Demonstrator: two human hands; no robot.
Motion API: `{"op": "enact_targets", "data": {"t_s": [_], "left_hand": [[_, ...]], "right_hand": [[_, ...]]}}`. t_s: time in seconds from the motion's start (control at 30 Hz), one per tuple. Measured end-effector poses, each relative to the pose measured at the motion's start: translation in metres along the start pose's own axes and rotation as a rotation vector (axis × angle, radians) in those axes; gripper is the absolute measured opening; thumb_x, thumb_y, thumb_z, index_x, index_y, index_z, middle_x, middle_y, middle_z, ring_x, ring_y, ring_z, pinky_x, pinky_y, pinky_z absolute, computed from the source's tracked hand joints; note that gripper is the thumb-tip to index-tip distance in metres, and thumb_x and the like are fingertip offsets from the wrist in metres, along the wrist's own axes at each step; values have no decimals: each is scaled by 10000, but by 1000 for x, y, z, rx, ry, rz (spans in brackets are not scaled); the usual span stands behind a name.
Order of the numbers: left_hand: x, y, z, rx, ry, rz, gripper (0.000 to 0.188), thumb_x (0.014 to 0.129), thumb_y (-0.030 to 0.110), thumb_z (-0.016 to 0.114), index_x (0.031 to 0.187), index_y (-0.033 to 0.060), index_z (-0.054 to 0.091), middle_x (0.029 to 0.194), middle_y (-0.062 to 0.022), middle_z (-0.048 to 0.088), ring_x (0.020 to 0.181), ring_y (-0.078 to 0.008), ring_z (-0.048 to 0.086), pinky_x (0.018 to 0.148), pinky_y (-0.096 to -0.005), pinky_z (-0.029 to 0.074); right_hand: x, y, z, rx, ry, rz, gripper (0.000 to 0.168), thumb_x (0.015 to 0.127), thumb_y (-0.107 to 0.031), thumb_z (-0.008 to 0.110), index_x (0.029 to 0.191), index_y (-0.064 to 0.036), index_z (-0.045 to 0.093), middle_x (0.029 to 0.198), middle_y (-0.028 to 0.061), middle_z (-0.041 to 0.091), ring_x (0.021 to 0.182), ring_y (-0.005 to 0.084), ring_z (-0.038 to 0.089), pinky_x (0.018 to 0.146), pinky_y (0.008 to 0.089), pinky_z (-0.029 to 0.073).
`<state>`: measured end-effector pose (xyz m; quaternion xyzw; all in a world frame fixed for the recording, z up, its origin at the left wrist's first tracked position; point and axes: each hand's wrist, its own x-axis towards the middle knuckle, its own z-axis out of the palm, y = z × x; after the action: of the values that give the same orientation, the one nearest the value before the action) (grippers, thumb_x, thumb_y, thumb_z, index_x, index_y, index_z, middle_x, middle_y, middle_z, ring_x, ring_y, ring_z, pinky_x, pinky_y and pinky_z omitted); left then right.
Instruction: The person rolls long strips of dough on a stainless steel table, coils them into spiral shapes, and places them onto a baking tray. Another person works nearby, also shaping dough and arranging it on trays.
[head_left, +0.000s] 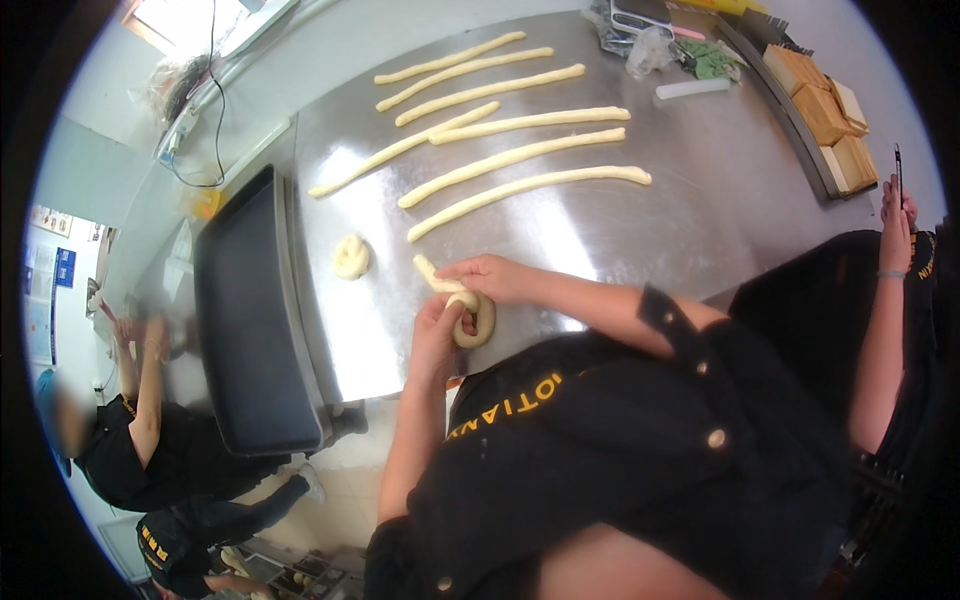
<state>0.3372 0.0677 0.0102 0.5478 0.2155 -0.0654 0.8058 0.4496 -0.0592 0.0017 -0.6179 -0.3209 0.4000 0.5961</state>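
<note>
Between my two hands, at the front edge of the steel table (540, 217), is a strip of dough (486, 324) looped into a ring. My left hand (435, 330) grips the ring, with its fingertips showing through the hole. With my right hand (487, 277) I hold the strip's free end, which sticks out to the upper left. A knotted dough piece (351, 256) rests on the steel to the left. Beyond my hands lie several long dough ropes (517, 161), roughly side by side; two of them touch near the middle.
A black baking tray (251, 322) stands along the table's left edge. Wooden blocks (825, 112) sit in a rack at the far right, near a green cloth (709, 58) and a white cylinder (691, 88). People stand to the left and right, one holding a phone (898, 169).
</note>
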Motion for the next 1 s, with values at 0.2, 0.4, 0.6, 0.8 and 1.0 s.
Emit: {"op": "enact_targets", "data": {"t_s": [0.2,0.4,0.6,0.8,1.0], "left_hand": [[-5,-7,-7,-69,46,68,137,841,55,504,951,-20,532,746,-67,566,659,-135,554,629,-248,467],[-3,-4,-6,-202,32,53,145,852,53,482,966,-25,523,791,-99,579,692,-164,561,672,-272,475],[-4,1,-10,-330,-45,65,199,880,124,529,1036,5,492,823,-84,582,697,-158,580,712,-290,516],[-5,0,-9,-298,-48,93,176,877,48,460,1033,-20,505,896,-114,596,774,-163,572,733,-285,481],[-4,-3,4,-55,35,204,239,832,-20,500,1070,-2,506,931,-67,591,739,-123,576,736,-250,481]], "right_hand": [[-11,-2,-8,477,83,340,488,857,-38,466,1329,17,356,1121,159,563,1071,184,519,912,290,416],[-17,7,-7,321,47,265,518,825,-2,524,1318,-5,367,997,111,614,910,160,577,796,271,470],[-20,0,6,156,133,128,469,869,-81,535,1315,-72,392,898,66,627,804,102,565,730,239,467],[-15,16,12,420,170,33,404,881,-176,566,1242,-44,443,893,68,619,797,106,578,695,230,468],[-24,8,1,324,296,195,262,878,-201,580,1088,-56,523,884,42,609,777,106,579,646,219,467]]}}
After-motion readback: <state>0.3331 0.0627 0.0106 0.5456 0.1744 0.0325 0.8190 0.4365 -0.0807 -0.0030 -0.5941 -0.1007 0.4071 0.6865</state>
